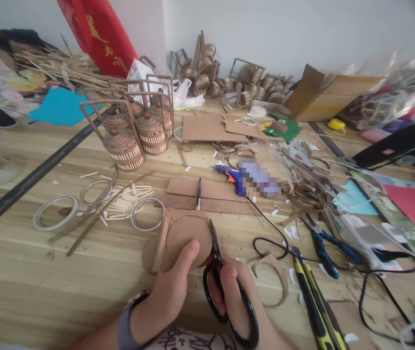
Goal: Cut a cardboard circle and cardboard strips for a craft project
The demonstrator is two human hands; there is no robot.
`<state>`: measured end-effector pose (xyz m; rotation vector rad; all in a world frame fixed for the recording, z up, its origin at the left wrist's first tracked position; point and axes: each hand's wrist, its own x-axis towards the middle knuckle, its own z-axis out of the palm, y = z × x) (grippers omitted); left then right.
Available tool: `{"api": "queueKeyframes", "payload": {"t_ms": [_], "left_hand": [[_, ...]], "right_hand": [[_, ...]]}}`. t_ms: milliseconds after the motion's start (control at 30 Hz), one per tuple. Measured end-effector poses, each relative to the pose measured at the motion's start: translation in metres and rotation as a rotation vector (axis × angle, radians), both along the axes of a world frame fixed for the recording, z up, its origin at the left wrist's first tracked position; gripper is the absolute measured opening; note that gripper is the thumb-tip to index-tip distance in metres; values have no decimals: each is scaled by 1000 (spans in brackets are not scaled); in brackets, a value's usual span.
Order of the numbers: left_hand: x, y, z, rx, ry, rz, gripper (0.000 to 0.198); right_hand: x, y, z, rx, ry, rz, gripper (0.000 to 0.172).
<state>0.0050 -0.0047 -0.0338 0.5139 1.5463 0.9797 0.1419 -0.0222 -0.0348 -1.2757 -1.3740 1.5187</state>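
Observation:
My left hand (174,287) grips a piece of brown cardboard (183,233), its thumb pressed on top. A round outline is drawn on the cardboard. My right hand (233,287) is closed on black-handled scissors (216,257), fingers through the loops. The blades stand at the right edge of the cardboard, beside the drawn circle. Under its left side shows part of a round cardboard disc (149,255). Beyond it, a pen (198,192) lies on a flat cardboard strip (181,187).
Rolls of tape (56,213) and small wooden sticks (129,200) lie left. A blue glue gun (234,179), pliers (333,243) and a yellow-black utility knife (311,296) lie right, with a cable between. Small lidded baskets (123,146) stand behind; a cardboard box (324,97) sits farther back.

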Motion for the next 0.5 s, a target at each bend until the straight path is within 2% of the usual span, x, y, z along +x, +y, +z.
{"api": "queueKeyframes", "payload": {"t_ms": [100,200,367,500], "left_hand": [[-1,5,11,-49,49,5,28],[-1,9,17,22,88,18,31],[-2,9,14,-22,68,24,35],[-2,9,9,-85,9,35,33]], "right_hand": [[-1,-1,-2,14,-14,-7,74],[-1,-1,-1,19,-23,-16,80],[2,2,2,19,-31,39,95],[6,1,-1,-30,-9,-32,109]]}}
